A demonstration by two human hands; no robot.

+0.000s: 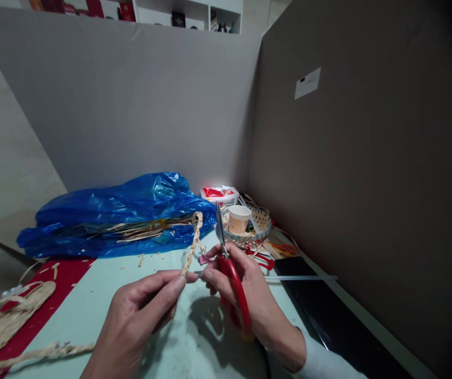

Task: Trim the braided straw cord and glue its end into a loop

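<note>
Above the table (79,305), left hand (143,310) pinches a (pale) braid (193,245).

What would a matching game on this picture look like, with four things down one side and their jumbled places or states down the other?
Things
1. Red-handled scissors
2. Braided straw cord
3. Paper cup
4. Blue plastic bag

Places and states
A. Standing in the woven basket
B. Pinched between the thumb and fingers of the left hand
C. Lying partly open around a bundle of dry strips
D. Held in the right hand, blades pointing away from the person

Right pairs: 1-D, 2-B, 3-A, 4-C
</note>
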